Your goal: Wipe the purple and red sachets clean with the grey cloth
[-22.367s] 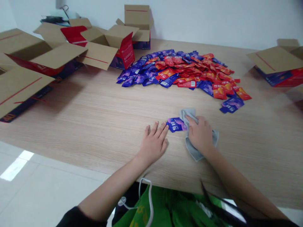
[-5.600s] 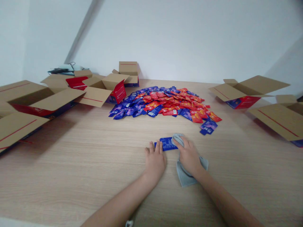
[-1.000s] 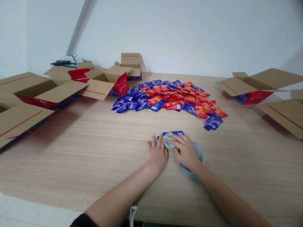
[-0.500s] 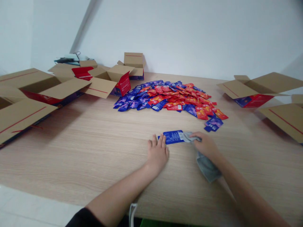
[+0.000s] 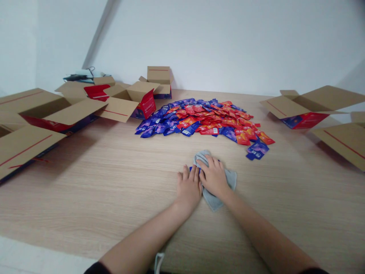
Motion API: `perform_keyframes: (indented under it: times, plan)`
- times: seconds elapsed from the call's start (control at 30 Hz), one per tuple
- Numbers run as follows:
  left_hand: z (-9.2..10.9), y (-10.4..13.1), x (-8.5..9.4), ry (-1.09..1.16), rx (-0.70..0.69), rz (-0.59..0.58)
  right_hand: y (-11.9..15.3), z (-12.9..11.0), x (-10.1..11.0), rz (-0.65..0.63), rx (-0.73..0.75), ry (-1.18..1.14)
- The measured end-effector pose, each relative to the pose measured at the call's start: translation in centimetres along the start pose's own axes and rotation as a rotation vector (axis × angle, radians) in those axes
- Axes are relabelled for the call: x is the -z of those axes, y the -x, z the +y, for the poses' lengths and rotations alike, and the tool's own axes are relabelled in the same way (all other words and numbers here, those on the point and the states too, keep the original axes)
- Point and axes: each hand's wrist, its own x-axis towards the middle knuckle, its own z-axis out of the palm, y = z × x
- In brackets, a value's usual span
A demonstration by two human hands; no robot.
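My left hand (image 5: 188,189) lies on the table with its fingers apart, the fingertips on the left end of a blue packet (image 5: 191,168). Most of that packet is hidden beneath a grey cloth (image 5: 214,201). On top of the cloth rests my right hand (image 5: 213,176), pressing it over the packet, fingers curved and partly spread. Whether the right fingers pinch the cloth is unclear. Beyond the hands lies a wide heap of red and blue packets (image 5: 199,116). One blue packet (image 5: 257,150) lies at the heap's near right edge.
Open cardboard boxes stand at the left, among them a large one (image 5: 74,111) and a red-sided one (image 5: 146,103). A small box (image 5: 159,75) is at the back. Two more open boxes, one (image 5: 306,120) farther back, stand right. The wall rises behind the table (image 5: 114,205).
My right hand has moved left with the grey cloth, which now covers most of the blue packet. The left hand has stayed at the packet's left end.
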Motion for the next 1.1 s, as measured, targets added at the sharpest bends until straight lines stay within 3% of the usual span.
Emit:
perform_keyframes:
  times: [0.37, 0.57, 0.83, 0.97, 1.1]
  plan:
    - [0.0, 0.0, 0.5, -0.009, 0.003, -0.027, 0.0, 0.1, 0.1, -0.063, 0.11, -0.055]
    - [0.0, -0.1, 0.1, -0.029, 0.021, 0.006, 0.2, 0.0, 0.0, -0.048, -0.028, 0.031]
    - [0.0, -0.1, -0.4, -0.015, 0.021, 0.022, 1.3, 1.8, 0.8, -0.049, -0.269, 0.187]
    - [0.2, -0.1, -0.4, -0.005, 0.025, 0.008, 1.9, 3.7, 2.0, -0.141, -0.304, 0.276]
    - [0.4, 0.0, -0.2, -0.003, 0.041, -0.005, 0.6, 6.2, 4.7, -0.345, -0.253, 0.182]
